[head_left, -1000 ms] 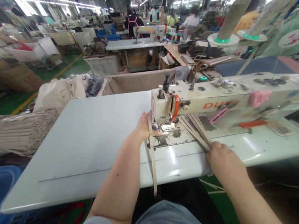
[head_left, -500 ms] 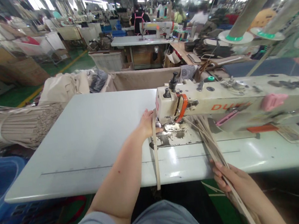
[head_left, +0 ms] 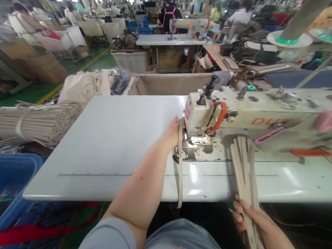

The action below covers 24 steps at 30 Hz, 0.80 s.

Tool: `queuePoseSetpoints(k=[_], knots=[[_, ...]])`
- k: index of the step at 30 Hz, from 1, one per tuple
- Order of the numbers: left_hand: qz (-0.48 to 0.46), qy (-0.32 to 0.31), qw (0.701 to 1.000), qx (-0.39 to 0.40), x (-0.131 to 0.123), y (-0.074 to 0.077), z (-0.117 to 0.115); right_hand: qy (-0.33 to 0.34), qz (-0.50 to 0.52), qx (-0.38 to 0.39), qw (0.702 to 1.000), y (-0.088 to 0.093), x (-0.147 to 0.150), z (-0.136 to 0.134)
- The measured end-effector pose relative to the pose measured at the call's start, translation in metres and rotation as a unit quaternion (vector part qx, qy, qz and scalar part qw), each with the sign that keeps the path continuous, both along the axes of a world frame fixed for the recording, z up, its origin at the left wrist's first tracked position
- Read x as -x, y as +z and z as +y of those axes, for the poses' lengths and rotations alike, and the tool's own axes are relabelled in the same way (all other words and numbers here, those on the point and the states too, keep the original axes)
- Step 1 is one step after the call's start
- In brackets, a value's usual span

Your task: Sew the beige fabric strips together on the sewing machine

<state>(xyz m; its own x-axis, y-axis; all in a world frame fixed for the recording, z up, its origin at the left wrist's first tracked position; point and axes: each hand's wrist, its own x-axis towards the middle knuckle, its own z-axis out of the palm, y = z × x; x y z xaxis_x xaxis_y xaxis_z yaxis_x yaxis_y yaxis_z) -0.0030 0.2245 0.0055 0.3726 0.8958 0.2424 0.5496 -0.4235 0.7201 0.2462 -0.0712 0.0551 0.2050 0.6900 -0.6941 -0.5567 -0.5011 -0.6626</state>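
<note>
My left hand reaches to the needle end of a white sewing machine, beside a single beige strip that hangs over the table's front edge. Its fingertips are partly hidden behind the strip and the machine head, so what they grip cannot be made out. My right hand is closed around a bunch of beige strips at the front edge, their upper ends fanned out to the right of the needle plate.
A tied bundle of strips lies left of the white table. Below it stands a blue basket with a red band. Thread cones rise at the right. People sit at machines further back.
The bunch in my right hand has swung more upright, and its ends are spread apart. The whole view has shifted, with the table tilting slightly. My left hand stays by the needle.
</note>
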Motion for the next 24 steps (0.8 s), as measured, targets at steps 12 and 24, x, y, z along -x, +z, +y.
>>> queuePoseSetpoints(k=[12, 24], knots=[[-0.014, 0.003, 1.0, -0.021, -0.005, 0.002, -0.001, 0.133, -0.125, -0.042, 0.982, -0.001, 0.055, -0.018], [-0.002, 0.034, 0.999, 0.005, -0.005, 0.011, -0.007, 0.102, -0.152, -0.095, 0.978, -0.013, 0.079, 0.016]])
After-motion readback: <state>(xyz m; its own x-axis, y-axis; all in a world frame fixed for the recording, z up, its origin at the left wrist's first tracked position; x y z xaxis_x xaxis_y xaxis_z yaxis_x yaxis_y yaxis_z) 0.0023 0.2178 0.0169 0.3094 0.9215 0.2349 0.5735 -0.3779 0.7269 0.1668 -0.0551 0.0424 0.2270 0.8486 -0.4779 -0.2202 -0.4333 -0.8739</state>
